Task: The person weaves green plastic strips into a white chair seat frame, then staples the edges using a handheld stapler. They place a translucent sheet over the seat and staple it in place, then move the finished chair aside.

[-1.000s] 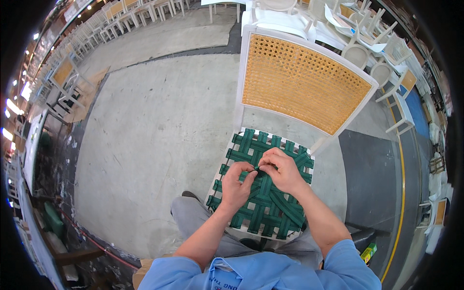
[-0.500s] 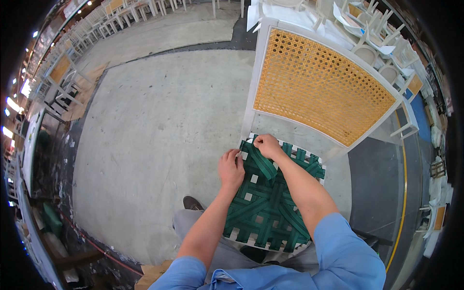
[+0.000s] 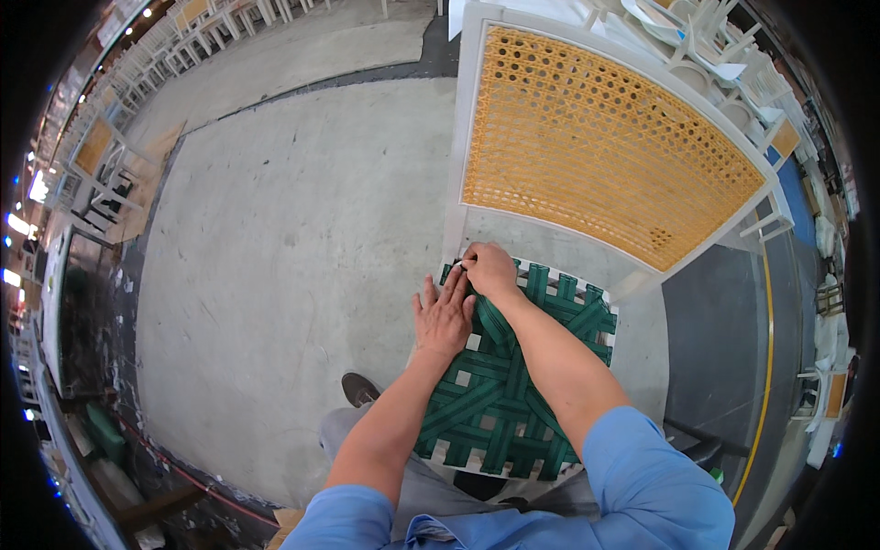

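Note:
A chair with a pale frame stands in front of me, its seat (image 3: 477, 403) woven from green webbing straps. Over the far left corner of that seat, my left hand (image 3: 444, 319) lies with its fingers stretched out, fingertips pressing near the edge. My right hand (image 3: 491, 273) is closed in a pinch at the same corner, touching the left fingertips. One loose-looking green webbing strap (image 3: 496, 327) runs from beneath the right hand toward the middle of the seat. Its end is hidden by my fingers.
The chair's cane backrest (image 3: 605, 147) rises at the far side, slanting right. Grey concrete floor (image 3: 293, 229) spreads to the left. Many pale chairs (image 3: 197, 41) line the far left, and more chair frames (image 3: 701, 73) are stacked at the far right. A workbench edge (image 3: 60, 302) runs along the left.
My right hand has moved left to the seat's corner with the strap. My left hand has shifted right onto the webbing and flattened. The view has tilted slightly.

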`<state>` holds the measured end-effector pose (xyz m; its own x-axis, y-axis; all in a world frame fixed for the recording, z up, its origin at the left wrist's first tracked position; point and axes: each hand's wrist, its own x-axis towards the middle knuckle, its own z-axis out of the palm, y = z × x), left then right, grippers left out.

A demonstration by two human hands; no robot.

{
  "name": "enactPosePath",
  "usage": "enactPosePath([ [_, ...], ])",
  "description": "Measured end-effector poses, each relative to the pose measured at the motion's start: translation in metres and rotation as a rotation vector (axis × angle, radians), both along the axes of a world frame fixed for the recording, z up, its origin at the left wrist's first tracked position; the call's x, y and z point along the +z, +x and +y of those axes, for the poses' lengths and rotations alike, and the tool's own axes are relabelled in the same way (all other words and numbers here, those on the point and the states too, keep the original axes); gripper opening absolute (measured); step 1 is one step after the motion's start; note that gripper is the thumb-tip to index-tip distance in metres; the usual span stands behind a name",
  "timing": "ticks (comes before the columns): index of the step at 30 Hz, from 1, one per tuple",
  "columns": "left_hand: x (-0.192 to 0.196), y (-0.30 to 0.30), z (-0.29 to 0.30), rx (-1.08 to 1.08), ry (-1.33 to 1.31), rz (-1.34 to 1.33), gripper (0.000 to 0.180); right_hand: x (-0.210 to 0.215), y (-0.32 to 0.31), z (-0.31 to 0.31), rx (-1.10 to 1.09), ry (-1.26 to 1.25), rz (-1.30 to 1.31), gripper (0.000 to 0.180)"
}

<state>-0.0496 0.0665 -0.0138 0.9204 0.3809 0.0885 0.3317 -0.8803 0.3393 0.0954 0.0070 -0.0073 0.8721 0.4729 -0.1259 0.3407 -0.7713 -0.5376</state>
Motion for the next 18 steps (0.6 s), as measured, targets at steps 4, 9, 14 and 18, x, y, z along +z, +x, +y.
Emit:
enactPosePath([
  [4, 0.008, 0.015, -0.015, -0.044, -0.015, 0.009, 0.054, 0.008, 0.015, -0.039, -0.181, 0.365, 0.107, 0.030],
  [9, -0.018, 0.011, 0.005, -0.056, 0.050, -0.097, 0.049, 0.064, -0.045, -0.150, -0.325, 0.849, 0.302, 0.018],
  [14, -0.018, 0.015, 0.002, -0.119, 0.079, -0.118, 0.048, 0.118, -0.164, -0.376, -0.711, 0.758, 0.116, 0.018],
  [18, -0.003, 0.020, -0.041, -0.174, 0.139, -0.083, 0.048, 0.117, -0.293, -0.564, -1.170, 0.236, -0.229, 0.020],
])
